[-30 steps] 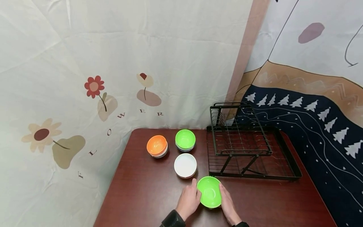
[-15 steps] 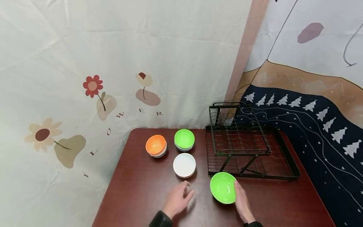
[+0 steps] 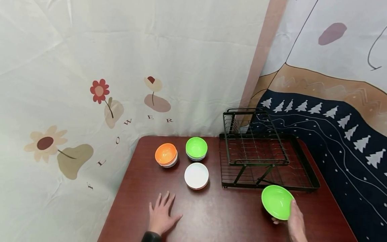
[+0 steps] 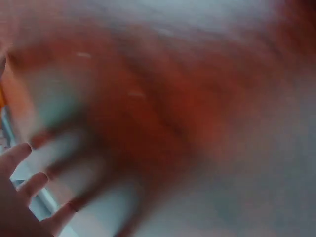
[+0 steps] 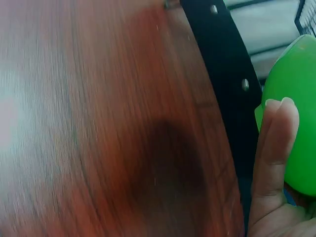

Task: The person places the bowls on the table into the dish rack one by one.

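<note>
- The right hand (image 3: 297, 220) gripped the green bowl (image 3: 276, 202) by its right side; most of the fingers were hidden beneath it, and the wrist was cut off by the lower edge of the head view.
- That bowl was tilted near the front edge of the black rack (image 3: 242, 185); whether the two touched could not be told.
- The left hand (image 3: 162, 216) held nothing, its fingers spread over the table (image 3: 229, 218); contact with the wood was unclear, and its wrist view was badly blurred.
- The lower bowls in the orange stack (image 3: 166, 153) and the green-topped stack (image 3: 196, 148) showed only as pale rims; the white bowl (image 3: 196, 175) stood before them.
- The table was reddish-brown and glossy, its near edge out of frame.
- Behind hung a pale flower-printed cloth (image 3: 196, 50) and, rightward, a navy tree-printed cloth (image 3: 341, 161).
</note>
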### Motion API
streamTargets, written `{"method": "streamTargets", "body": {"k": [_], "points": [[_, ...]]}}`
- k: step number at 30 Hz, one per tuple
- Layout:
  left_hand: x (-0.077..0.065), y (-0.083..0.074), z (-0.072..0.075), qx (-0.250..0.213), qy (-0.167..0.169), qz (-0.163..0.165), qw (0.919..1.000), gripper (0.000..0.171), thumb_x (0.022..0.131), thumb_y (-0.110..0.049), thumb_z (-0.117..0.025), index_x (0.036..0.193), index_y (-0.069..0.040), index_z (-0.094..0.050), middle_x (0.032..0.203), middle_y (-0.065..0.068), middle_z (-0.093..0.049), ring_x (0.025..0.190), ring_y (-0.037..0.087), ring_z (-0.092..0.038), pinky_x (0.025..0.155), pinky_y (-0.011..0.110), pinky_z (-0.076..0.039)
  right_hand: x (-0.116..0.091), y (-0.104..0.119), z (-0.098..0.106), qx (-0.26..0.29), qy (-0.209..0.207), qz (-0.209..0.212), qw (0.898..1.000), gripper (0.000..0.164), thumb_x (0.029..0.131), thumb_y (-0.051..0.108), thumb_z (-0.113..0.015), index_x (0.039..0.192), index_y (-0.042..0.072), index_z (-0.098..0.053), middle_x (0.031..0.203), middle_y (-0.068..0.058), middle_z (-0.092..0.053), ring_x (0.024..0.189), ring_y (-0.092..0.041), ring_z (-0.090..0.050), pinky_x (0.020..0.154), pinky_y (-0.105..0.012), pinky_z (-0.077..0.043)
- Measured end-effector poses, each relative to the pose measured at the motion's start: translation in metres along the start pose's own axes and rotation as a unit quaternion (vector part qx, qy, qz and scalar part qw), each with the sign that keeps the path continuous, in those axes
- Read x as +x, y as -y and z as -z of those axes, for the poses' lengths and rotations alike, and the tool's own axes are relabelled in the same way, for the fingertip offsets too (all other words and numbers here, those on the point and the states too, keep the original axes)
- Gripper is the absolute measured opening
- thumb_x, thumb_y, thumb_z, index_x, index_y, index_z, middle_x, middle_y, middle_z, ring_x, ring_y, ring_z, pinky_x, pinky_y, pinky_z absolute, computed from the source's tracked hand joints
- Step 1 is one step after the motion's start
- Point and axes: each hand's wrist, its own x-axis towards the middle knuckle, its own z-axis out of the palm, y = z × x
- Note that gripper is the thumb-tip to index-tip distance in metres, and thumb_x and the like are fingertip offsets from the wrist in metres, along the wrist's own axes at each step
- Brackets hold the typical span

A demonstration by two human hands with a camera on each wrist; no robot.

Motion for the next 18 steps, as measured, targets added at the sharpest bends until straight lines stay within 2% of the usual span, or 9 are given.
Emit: {"method": "streamTargets", "body": {"k": [1,2,5,6,10,12,18], "points": [[0.001,0.002,-0.001,-0.004,0.010,0.003,0.9999,0.093,0.081,-0.070,-0.087,0.158,-0.026,-0.061,0.168,0.009,-0.056,0.160,0.046,-0.043,0.121,0.089,-0.026,-0.001,0.004,0.003,0.012,0.005,-0.026,1.000,0.068,0.119,0.050,-0.011,0.154,-0.001,-0.040,0.072,0.003,-0.076,0.058,-0.014,-0.075,0.058,-0.033,-0.063],[0.001,0.004,-0.002,-0.007,0.017,0.004,0.9998,0.095,0.080,-0.071,-0.086,0.160,-0.027,-0.060,0.170,0.008,-0.054,0.161,0.047,-0.041,0.121,0.090,-0.025,-0.002,0.004,0.006,0.035,0.003,-0.035,0.999,0.060,0.119,0.050,-0.012,0.150,0.011,-0.044,0.072,0.006,-0.076,0.059,-0.015,-0.075,0.058,-0.034,-0.063],[0.002,0.006,-0.005,-0.013,0.019,0.001,0.9997,0.097,0.080,-0.073,-0.085,0.160,-0.027,-0.059,0.171,0.008,-0.053,0.162,0.047,-0.041,0.121,0.090,-0.023,-0.001,0.004,0.014,0.062,-0.013,-0.061,0.996,0.036,0.119,0.050,-0.012,0.133,0.041,-0.044,0.077,0.011,-0.076,0.061,-0.015,-0.077,0.059,-0.034,-0.064],[0.002,0.006,-0.005,-0.014,0.020,0.003,0.9997,0.097,0.080,-0.073,-0.085,0.161,-0.027,-0.058,0.171,0.008,-0.053,0.162,0.047,-0.040,0.121,0.090,-0.023,-0.001,0.004,0.016,0.065,-0.018,-0.064,0.996,0.033,0.119,0.050,-0.012,0.126,0.046,-0.044,0.076,0.012,-0.076,0.060,-0.014,-0.076,0.058,-0.033,-0.063],[0.003,0.006,-0.004,-0.010,0.022,0.004,0.9997,0.096,0.081,-0.073,-0.084,0.161,-0.028,-0.058,0.172,0.008,-0.052,0.163,0.046,-0.040,0.121,0.090,-0.024,0.000,0.003,0.024,0.069,-0.037,-0.037,0.996,0.030,0.120,0.047,-0.016,0.121,0.050,-0.046,0.072,0.010,-0.074,0.052,-0.012,-0.071,0.049,-0.028,-0.057],[0.002,0.005,-0.002,-0.008,0.022,0.003,0.9997,0.096,0.081,-0.074,-0.083,0.162,-0.028,-0.057,0.172,0.008,-0.052,0.163,0.046,-0.039,0.122,0.089,-0.024,0.002,0.006,0.029,0.067,-0.047,-0.011,0.997,0.030,0.120,0.044,-0.019,0.119,0.051,-0.048,0.070,0.009,-0.073,0.046,-0.012,-0.067,0.043,-0.027,-0.052],[0.001,0.004,-0.002,-0.008,0.021,0.000,0.9997,0.095,0.082,-0.074,-0.082,0.162,-0.028,-0.057,0.172,0.008,-0.051,0.163,0.046,-0.039,0.122,0.089,-0.023,0.021,0.043,0.045,0.019,-0.097,-0.015,0.995,0.019,0.120,0.043,-0.029,0.117,0.043,-0.048,0.065,0.011,-0.069,0.044,-0.010,-0.063,0.042,-0.025,-0.050]]}}
